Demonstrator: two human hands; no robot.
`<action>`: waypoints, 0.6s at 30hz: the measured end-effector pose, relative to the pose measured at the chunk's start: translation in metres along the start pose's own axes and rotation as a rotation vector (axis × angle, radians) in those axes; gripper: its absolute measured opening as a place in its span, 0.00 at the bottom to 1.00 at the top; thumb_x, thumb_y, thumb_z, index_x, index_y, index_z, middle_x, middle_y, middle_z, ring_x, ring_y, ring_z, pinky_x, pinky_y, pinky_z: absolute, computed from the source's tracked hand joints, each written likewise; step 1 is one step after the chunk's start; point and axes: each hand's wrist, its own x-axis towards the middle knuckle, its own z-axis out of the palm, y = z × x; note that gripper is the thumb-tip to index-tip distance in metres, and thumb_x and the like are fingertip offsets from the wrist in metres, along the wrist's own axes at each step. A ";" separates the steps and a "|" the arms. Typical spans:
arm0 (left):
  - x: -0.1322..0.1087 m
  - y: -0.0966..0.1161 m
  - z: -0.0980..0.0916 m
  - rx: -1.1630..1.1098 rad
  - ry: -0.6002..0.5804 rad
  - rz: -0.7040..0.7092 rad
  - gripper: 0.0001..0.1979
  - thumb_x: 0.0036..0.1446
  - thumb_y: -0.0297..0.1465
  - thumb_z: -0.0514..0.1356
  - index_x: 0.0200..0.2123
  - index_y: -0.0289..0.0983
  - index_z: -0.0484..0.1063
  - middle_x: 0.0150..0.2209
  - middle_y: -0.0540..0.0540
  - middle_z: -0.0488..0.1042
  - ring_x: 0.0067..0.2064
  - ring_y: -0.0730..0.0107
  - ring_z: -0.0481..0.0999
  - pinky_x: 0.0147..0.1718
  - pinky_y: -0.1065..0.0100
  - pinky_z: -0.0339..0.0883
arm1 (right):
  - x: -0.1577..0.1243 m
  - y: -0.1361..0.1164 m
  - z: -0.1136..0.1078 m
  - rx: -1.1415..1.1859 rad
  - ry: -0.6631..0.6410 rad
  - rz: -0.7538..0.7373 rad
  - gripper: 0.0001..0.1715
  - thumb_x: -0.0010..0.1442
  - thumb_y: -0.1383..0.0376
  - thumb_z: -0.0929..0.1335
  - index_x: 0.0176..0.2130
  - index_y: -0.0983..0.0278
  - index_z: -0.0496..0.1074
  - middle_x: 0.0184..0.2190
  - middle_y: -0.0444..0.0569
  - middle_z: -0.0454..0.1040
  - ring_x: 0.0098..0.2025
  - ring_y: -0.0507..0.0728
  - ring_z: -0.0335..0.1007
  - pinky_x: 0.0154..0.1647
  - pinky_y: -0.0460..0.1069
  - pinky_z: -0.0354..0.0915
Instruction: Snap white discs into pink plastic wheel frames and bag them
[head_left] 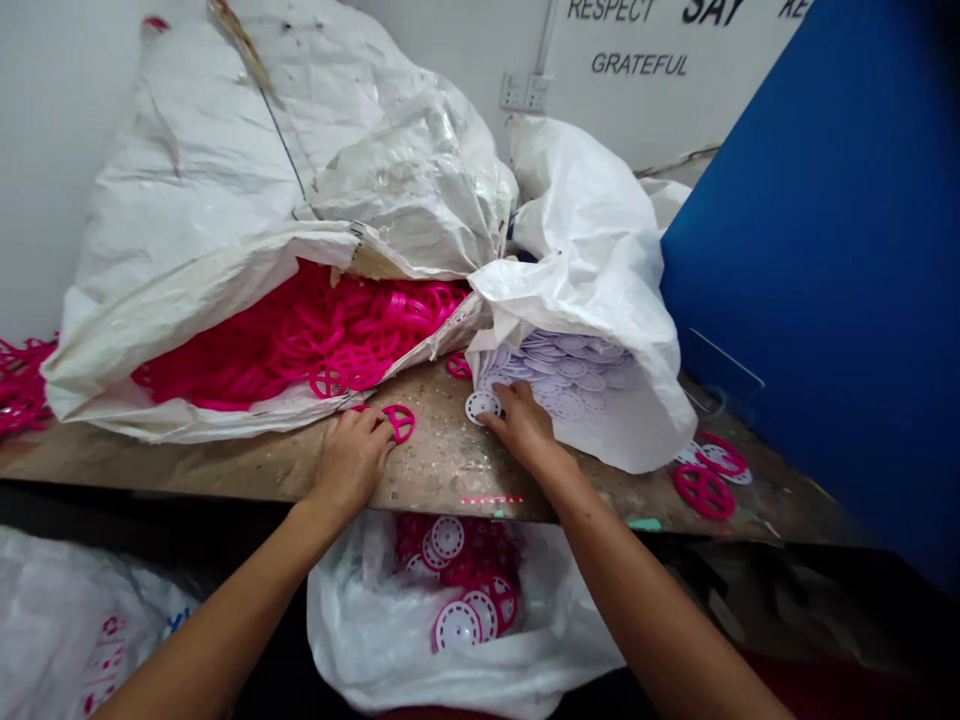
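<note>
My left hand (351,455) rests on the tabletop, its fingers closed over a pink spoked plastic wheel (400,423). Part of another pink piece shows behind the knuckles. Between thumb and fingertips, my right hand (525,425) pinches a white slotted disc (482,406) at the mouth of the right sack (615,410). Many similar pale discs (570,368) lie in that sack. The large left sack (217,240) gapes open with a heap of pink wheels (315,330) inside, just beyond my left hand.
Below the brown table (442,470) edge, an open white bag (352,640) holds pink wheels with white discs on them (459,625). Loose pink wheels (703,491) and discs lie at the right, near a blue panel (810,300). More pink pieces (26,385) sit far left.
</note>
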 end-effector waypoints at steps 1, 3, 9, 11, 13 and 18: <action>0.000 0.001 0.002 -0.006 0.005 0.022 0.10 0.60 0.33 0.54 0.35 0.38 0.75 0.42 0.40 0.74 0.42 0.54 0.68 0.41 0.55 0.61 | 0.003 0.000 0.002 0.005 -0.014 0.021 0.23 0.52 0.63 0.69 0.49 0.63 0.69 0.50 0.55 0.65 0.45 0.61 0.67 0.42 0.52 0.61; -0.005 0.006 0.005 -0.070 0.028 0.067 0.10 0.60 0.33 0.53 0.36 0.38 0.74 0.43 0.41 0.73 0.41 0.58 0.69 0.41 0.58 0.62 | 0.006 0.001 0.003 0.050 -0.022 0.037 0.21 0.51 0.64 0.70 0.46 0.63 0.69 0.48 0.54 0.67 0.43 0.60 0.68 0.41 0.51 0.60; -0.026 0.038 0.006 -0.342 0.117 0.251 0.11 0.63 0.28 0.50 0.39 0.37 0.73 0.42 0.43 0.74 0.41 0.67 0.73 0.37 0.68 0.66 | -0.019 0.001 -0.003 0.540 -0.174 0.039 0.13 0.57 0.58 0.65 0.40 0.64 0.67 0.30 0.44 0.72 0.30 0.52 0.67 0.31 0.46 0.61; -0.031 0.048 0.005 -0.383 0.167 0.301 0.12 0.62 0.27 0.50 0.39 0.38 0.74 0.40 0.43 0.75 0.40 0.66 0.73 0.37 0.67 0.66 | -0.034 -0.004 -0.005 0.853 -0.287 0.057 0.13 0.57 0.56 0.65 0.34 0.64 0.66 0.28 0.43 0.70 0.29 0.51 0.65 0.30 0.45 0.60; -0.035 0.057 0.003 -0.456 0.215 0.304 0.11 0.61 0.26 0.52 0.38 0.40 0.74 0.40 0.44 0.75 0.42 0.64 0.73 0.41 0.63 0.66 | -0.047 -0.010 -0.007 0.986 -0.344 0.080 0.14 0.57 0.55 0.66 0.31 0.64 0.65 0.26 0.41 0.68 0.27 0.50 0.62 0.29 0.44 0.58; -0.040 0.083 -0.004 -1.200 0.094 -0.151 0.13 0.57 0.31 0.58 0.46 0.42 0.70 0.53 0.42 0.69 0.51 0.58 0.71 0.48 0.56 0.67 | -0.064 -0.017 -0.007 1.072 -0.276 0.067 0.12 0.58 0.56 0.65 0.32 0.62 0.64 0.26 0.41 0.67 0.27 0.50 0.63 0.29 0.44 0.60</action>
